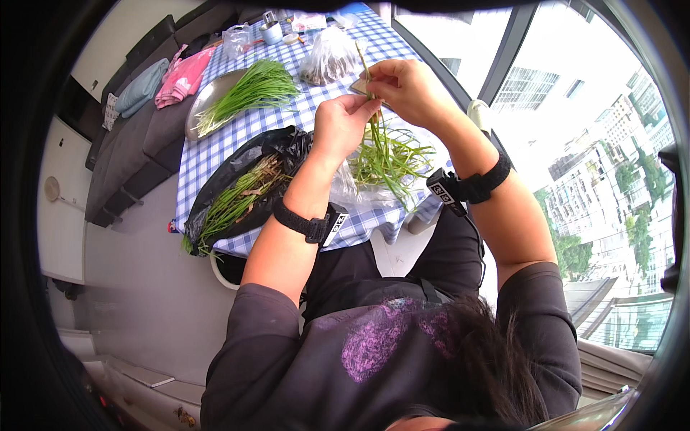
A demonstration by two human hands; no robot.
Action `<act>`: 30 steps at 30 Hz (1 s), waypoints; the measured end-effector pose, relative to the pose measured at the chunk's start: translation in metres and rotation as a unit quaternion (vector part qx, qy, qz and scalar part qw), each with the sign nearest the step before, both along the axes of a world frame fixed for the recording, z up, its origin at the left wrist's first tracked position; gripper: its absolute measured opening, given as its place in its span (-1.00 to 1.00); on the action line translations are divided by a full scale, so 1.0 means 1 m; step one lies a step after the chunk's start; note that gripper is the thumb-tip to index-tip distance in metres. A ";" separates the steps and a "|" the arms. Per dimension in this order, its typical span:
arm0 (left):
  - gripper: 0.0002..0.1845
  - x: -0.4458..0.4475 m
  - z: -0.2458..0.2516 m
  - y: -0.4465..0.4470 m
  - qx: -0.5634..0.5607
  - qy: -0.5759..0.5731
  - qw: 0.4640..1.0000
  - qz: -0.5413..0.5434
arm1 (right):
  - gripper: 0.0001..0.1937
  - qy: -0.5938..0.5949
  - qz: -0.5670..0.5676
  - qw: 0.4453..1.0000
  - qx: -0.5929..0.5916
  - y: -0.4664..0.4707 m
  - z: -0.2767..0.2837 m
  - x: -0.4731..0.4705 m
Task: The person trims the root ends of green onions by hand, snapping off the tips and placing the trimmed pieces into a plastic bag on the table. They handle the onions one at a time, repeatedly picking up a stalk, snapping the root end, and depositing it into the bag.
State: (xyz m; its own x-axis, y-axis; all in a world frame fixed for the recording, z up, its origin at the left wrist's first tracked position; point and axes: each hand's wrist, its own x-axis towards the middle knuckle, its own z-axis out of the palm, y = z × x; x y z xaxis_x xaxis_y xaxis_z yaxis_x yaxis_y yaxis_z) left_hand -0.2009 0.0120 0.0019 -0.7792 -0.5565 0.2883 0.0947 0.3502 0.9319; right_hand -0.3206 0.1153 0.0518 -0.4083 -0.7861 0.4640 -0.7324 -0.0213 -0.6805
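Note:
My left hand [343,121] and my right hand [404,86] meet above the table, both pinching a thin bunch of long green stalks [375,114]. Its leaves hang down over a loose pile of green trimmings [409,153] on clear plastic. To the left, an open black plastic bag [215,180] holds untrimmed green stalks with brown, dry bits [242,202]. Beyond it, a metal tray [210,94] carries a neat heap of green garlic chives [250,91] with pale ends. My fingers partly hide the bunch where they grip it.
A blue checked tablecloth [318,110] covers the table. Farther back stand a clear plastic bag with brown contents [326,59], a light blue cup [271,32] and another clear bag [236,42]. A bin [221,272] sits below the table's near left corner. Windows line the right side.

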 end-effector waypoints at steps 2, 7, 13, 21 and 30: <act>-0.73 0.002 0.007 0.001 0.026 -0.008 0.999 -0.029 | -0.76 0.043 -0.014 0.999 0.013 0.002 0.007 -0.003; -0.78 0.005 0.014 0.002 0.125 0.037 0.991 -0.020 | -0.77 0.028 -0.019 0.999 -0.012 0.006 0.018 -0.013; -0.76 -0.004 0.022 0.006 -0.023 0.087 0.996 -0.015 | -0.74 0.009 -0.006 0.999 0.033 0.016 0.023 -0.005; -0.84 0.002 0.026 -0.008 0.042 0.077 0.996 0.015 | -0.75 -0.032 0.014 0.999 0.027 0.017 0.018 -0.018; -0.73 -0.002 0.026 0.000 0.152 0.070 0.986 -0.007 | -0.78 -0.173 0.020 0.984 0.030 0.018 0.004 -0.002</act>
